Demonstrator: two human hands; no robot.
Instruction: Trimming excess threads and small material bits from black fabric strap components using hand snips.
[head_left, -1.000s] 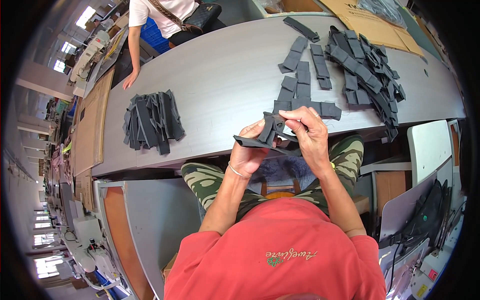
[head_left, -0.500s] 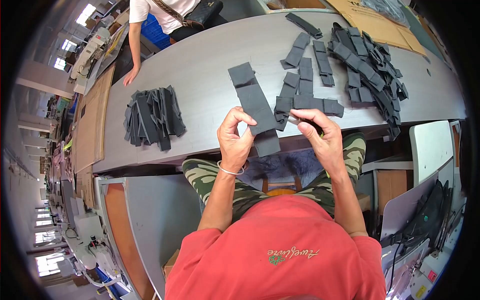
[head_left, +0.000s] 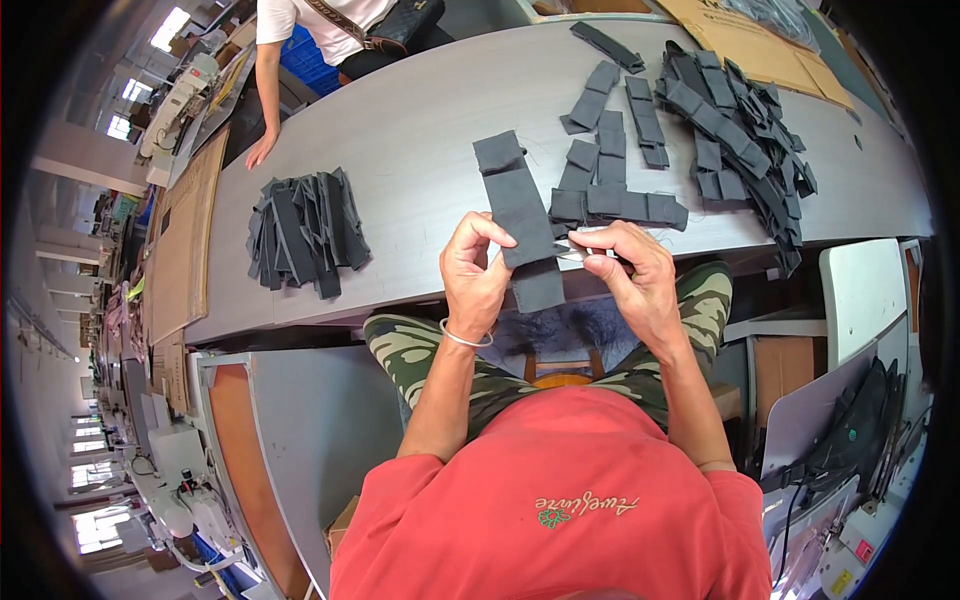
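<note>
My left hand [head_left: 476,270] pinches a dark grey folded fabric strip [head_left: 516,200] between thumb and fingers, just above the table's near edge. The strip slants from upper left to lower right, its lower end hanging over my lap. In my right hand [head_left: 635,280] are small thread snips [head_left: 573,254], mostly hidden by the fingers. Their pale metal tips are at the strip's right edge; whether they touch it I cannot tell. Beyond my right hand, several loose grey strips [head_left: 640,207] lie on the table, some overlapping.
A neat bunch of grey strips [head_left: 308,235] lies on the table [head_left: 410,150] to the left. A larger tangled heap [head_left: 730,130] is at the right, near flat cardboard [head_left: 745,45]. Another person's hand [head_left: 263,148] rests on the far left edge.
My right hand has moved left with the snips, bringing their tips to the strip's edge. The strip and my left hand have shifted slightly right.
</note>
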